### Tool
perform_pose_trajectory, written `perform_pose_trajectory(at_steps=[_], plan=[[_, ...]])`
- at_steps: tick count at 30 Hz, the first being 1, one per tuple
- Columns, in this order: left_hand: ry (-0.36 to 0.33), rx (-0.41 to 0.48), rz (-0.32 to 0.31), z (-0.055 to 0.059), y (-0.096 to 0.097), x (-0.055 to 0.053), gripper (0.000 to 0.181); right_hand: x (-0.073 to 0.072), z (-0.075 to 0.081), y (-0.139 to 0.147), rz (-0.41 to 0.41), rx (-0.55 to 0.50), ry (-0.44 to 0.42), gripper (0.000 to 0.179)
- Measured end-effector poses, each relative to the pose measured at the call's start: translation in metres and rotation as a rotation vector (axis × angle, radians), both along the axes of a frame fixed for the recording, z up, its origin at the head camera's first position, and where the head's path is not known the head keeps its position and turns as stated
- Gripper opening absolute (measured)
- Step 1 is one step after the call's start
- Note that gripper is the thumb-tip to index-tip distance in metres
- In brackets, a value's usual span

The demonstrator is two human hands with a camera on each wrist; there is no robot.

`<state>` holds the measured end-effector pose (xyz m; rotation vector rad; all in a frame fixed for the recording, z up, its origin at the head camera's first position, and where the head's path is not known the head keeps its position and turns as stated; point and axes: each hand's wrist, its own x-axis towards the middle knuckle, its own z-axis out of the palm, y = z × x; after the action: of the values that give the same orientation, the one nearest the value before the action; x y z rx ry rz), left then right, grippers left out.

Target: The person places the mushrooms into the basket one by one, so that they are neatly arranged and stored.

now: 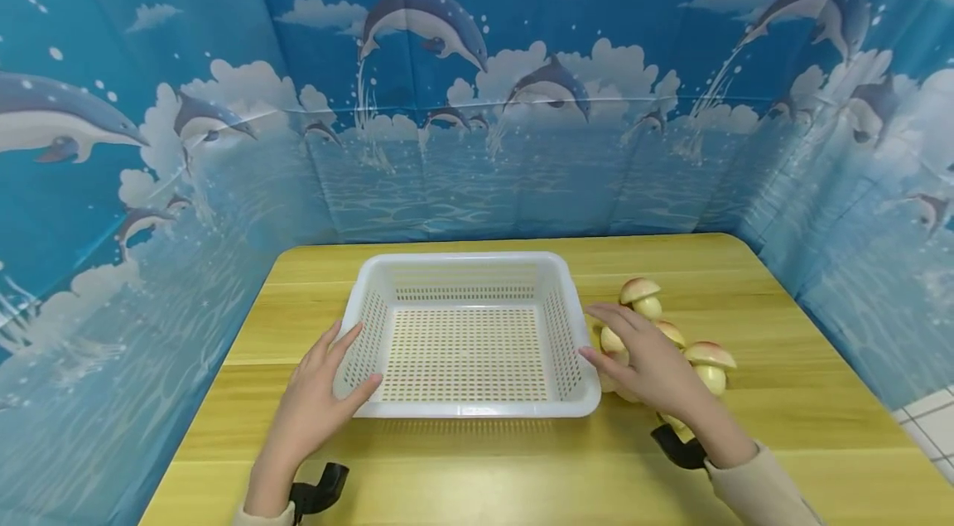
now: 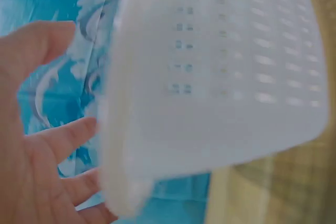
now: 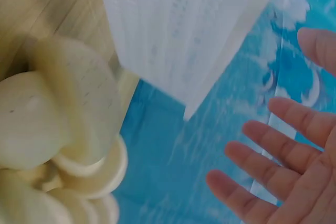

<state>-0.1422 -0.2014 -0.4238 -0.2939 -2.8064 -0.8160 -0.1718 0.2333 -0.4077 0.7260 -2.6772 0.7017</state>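
Observation:
A white plastic basket (image 1: 477,410) with slotted walls and floor stands on the table, with nothing inside it. At its left front corner my left hand (image 1: 316,389) has its fingers spread and thumb apart, overlapping the rim in the head view. The left wrist view has these fingertips right at the basket's rim (image 2: 118,129). My right hand (image 1: 648,364) is spread beside the right rim, over several mushrooms (image 1: 710,367) with cream stems and reddish caps, partly hiding them. In the right wrist view, the fingers (image 3: 262,163) are extended and hold nothing.
The mushrooms sit in a cluster close to the basket's right side, one mushroom (image 1: 639,296) at the back. A yellow wood-grain table (image 1: 477,476) lies beneath everything. Blue curtains (image 1: 477,178) with dolphins rise behind the table and along both sides.

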Motion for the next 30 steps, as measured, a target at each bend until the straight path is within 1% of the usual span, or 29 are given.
perform_pose_trajectory(at_steps=[3, 5, 8, 10, 14, 17, 19, 21, 25, 28, 30], plan=[[-0.016, 0.089, 0.014, -0.011, -0.005, 0.001, 0.071, 0.003, -0.003, 0.009, -0.068, -0.074, -0.029, 0.054], [-0.013, 0.150, 0.013, -0.019, -0.007, 0.001, 0.069, 0.006, -0.006, 0.015, -0.099, -0.120, -0.045, 0.052], [0.000, 0.226, 0.027, -0.029, -0.008, 0.002, 0.068, 0.010, -0.011, 0.021, -0.145, -0.164, -0.044, 0.051], [0.017, 0.261, 0.037, -0.034, -0.009, 0.002, 0.068, 0.013, -0.013, 0.025, -0.176, -0.190, -0.044, 0.051], [0.021, 0.308, 0.066, -0.042, -0.009, 0.003, 0.064, 0.020, -0.018, 0.030, -0.229, -0.240, -0.044, 0.048], [0.020, 0.336, 0.083, -0.047, -0.008, 0.002, 0.062, 0.026, -0.022, 0.037, -0.300, -0.268, -0.046, 0.046], [0.026, 0.356, 0.085, -0.051, -0.008, 0.002, 0.062, 0.030, -0.024, 0.044, -0.361, -0.270, -0.050, 0.046], [0.031, 0.377, 0.084, -0.055, -0.007, 0.001, 0.062, 0.035, -0.025, 0.050, -0.428, -0.272, -0.070, 0.048], [0.033, 0.423, 0.069, -0.058, -0.007, 0.000, 0.062, 0.044, -0.028, 0.060, -0.536, -0.280, -0.152, 0.058], [0.034, 0.463, 0.055, -0.060, -0.007, 0.000, 0.061, 0.052, -0.032, 0.065, -0.598, -0.271, -0.227, 0.065], [0.035, 0.489, 0.046, -0.061, -0.007, 0.000, 0.061, 0.056, -0.036, 0.067, -0.623, -0.252, -0.264, 0.068]])
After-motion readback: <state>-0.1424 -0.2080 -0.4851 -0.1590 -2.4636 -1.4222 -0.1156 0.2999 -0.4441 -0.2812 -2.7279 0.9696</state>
